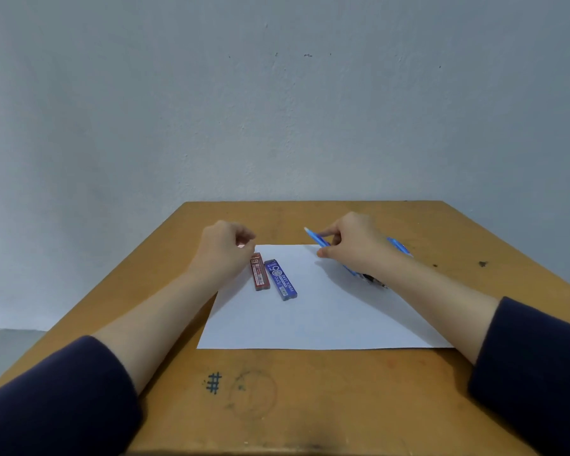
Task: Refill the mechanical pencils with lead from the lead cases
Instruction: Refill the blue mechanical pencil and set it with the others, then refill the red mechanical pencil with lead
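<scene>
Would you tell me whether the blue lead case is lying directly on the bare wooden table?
No, the blue lead case lies on the white sheet of paper, beside the red lead case.

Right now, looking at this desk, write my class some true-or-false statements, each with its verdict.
1. The red lead case lies to the left of the blue lead case. True.
2. The right grip holds a red pen. False: it holds a blue mechanical pencil.
3. Both lead cases rest on bare wood. False: they lie on the white sheet of paper.
4. A hash mark is drawn on the wooden table, nearer the person than the paper. True.
</scene>
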